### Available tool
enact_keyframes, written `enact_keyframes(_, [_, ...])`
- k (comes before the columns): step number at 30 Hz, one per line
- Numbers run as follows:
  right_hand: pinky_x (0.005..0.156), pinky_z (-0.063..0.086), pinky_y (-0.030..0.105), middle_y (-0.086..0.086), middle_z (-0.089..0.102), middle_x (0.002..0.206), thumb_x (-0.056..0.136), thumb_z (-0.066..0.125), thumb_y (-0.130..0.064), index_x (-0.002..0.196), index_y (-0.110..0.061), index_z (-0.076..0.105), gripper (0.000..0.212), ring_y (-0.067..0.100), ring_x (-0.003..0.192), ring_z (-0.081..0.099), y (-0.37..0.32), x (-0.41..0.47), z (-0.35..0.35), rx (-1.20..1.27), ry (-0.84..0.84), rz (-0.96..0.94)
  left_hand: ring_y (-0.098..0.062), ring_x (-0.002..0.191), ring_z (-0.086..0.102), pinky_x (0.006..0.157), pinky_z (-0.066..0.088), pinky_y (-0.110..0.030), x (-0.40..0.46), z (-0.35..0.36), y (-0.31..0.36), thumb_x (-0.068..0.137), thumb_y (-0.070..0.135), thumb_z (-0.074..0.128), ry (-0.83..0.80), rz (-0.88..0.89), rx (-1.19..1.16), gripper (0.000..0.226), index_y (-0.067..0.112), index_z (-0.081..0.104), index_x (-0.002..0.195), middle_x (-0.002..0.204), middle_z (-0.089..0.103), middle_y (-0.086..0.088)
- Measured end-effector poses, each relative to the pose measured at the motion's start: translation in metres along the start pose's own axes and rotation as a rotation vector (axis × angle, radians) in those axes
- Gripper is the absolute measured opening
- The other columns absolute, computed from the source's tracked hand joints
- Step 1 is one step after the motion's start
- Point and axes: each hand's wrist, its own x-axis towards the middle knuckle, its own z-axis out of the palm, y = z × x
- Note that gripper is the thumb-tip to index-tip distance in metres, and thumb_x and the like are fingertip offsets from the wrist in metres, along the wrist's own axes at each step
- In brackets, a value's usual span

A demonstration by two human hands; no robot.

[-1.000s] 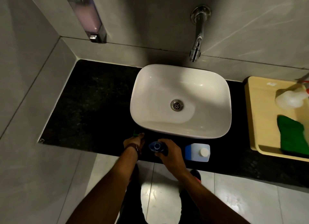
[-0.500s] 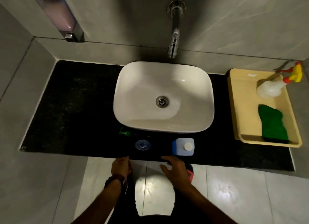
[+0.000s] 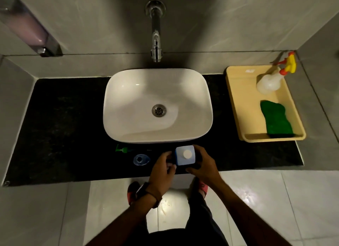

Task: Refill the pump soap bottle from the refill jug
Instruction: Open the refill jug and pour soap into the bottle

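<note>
Both hands sit low in the middle of the frame, curled around a refill jug (image 3: 185, 155). The left hand (image 3: 163, 167) wraps its fingers against the jug's left side; the right hand (image 3: 202, 164) cups its right side with the thumb at the near edge. The jug is a squarish plastic block, blue-sided with a pale top and a round white cap, standing on the desk (image 3: 60, 128) just below the basin (image 3: 157, 106).

Left of the hands stands the soap bottle (image 3: 140, 159), a clear bluish oval with an open mouth. Just above and left of it lies the green pump (image 3: 122, 150), on its side, apart from the bottle.

The desk is a dark speckled stone slab. The basin is glossy white with rounded corners and a metal drain. Above it, at the top centre, a chrome tap (image 3: 156, 29) comes out of a grey tiled wall. A wall dispenser (image 3: 27, 29) holding pinkish liquid sits in the upper left. At the right, a cream plastic tray (image 3: 236, 99) holds a translucent spray bottle (image 3: 269, 81) and a green cloth (image 3: 276, 120). Pale glossy floor tiles fill the bottom of the frame.
</note>
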Motion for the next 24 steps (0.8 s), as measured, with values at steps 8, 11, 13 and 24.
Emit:
enact_keyframes(8, [0.101, 0.055, 0.034, -0.023, 0.066, 0.112, 0.068, 0.095, -0.018, 0.131, -0.032, 0.061, 0.072, -0.012, 0.101, 0.062, -0.015, 0.014, -0.008, -0.032, -0.097, -0.073, -0.022, 0.139, 0.044, 0.114, 0.040, -0.044, 0.014, -0.014, 0.026, 0.082, 0.006, 0.075, -0.202, 0.158, 0.148, 0.080, 0.021, 0.037, 0.150, 0.152, 0.044, -0.004])
enact_keyframes(11, [0.098, 0.054, 0.022, -0.033, 0.065, 0.111, 0.059, 0.100, -0.029, 0.125, -0.042, 0.062, 0.077, -0.019, 0.107, 0.061, -0.021, 0.004, -0.016, -0.014, -0.004, -0.164, -0.018, 0.137, 0.046, 0.114, 0.040, -0.038, 0.014, -0.031, 0.045, 0.081, 0.022, 0.080, -0.233, 0.231, 0.175, 0.077, 0.021, 0.042, 0.148, 0.149, 0.048, -0.001])
enact_keyframes(13, [0.096, 0.054, 0.015, -0.033, 0.069, 0.116, 0.058, 0.099, -0.042, 0.127, -0.046, 0.062, 0.078, -0.011, 0.113, 0.064, -0.036, -0.004, -0.027, 0.017, 0.025, -0.206, -0.007, 0.137, 0.044, 0.114, 0.037, -0.027, 0.012, -0.044, 0.067, 0.085, 0.036, 0.076, -0.223, 0.304, 0.113, 0.072, 0.027, 0.042, 0.148, 0.149, 0.048, 0.008])
enact_keyframes(24, [0.084, 0.062, 0.027, -0.017, 0.079, 0.101, 0.055, 0.099, -0.035, 0.117, -0.035, 0.074, 0.067, -0.001, 0.094, 0.074, -0.176, 0.003, -0.111, 0.033, 0.143, -0.314, 0.001, 0.102, 0.060, 0.088, 0.052, -0.017, 0.017, -0.092, 0.218, 0.077, 0.054, 0.073, 0.023, 0.757, 0.043, 0.039, 0.037, 0.062, 0.111, 0.106, 0.062, 0.025])
